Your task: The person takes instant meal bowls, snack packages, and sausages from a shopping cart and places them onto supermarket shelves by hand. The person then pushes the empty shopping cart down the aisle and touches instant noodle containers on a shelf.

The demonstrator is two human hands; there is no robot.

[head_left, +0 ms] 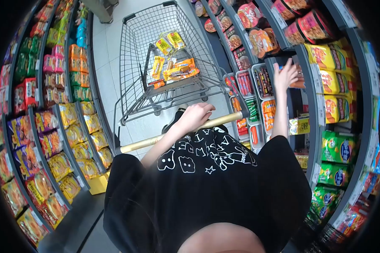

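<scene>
My left hand (196,117) lies over the gold handle (143,144) of a wire shopping cart (128,67), its fingers loosely curled at the bar. To the right, my right hand (286,75) is raised with fingers spread at a shelf opening, and nothing shows in its grasp. Beside it sits a bin of dark stick packs (263,80); an orange-brown item (299,78) just behind the fingers is partly hidden. Inside the cart are yellow packets (175,40) and several orange-and-yellow sausage packs (183,69).
Shelves of yellow noodle packs (74,135) line the left side. On the right stand yellow bags (335,82), green bags (335,152) and bowl noodles (264,42). Small bins of orange packs (269,114) sit low beside the cart. Another person's legs (99,10) show at the far end.
</scene>
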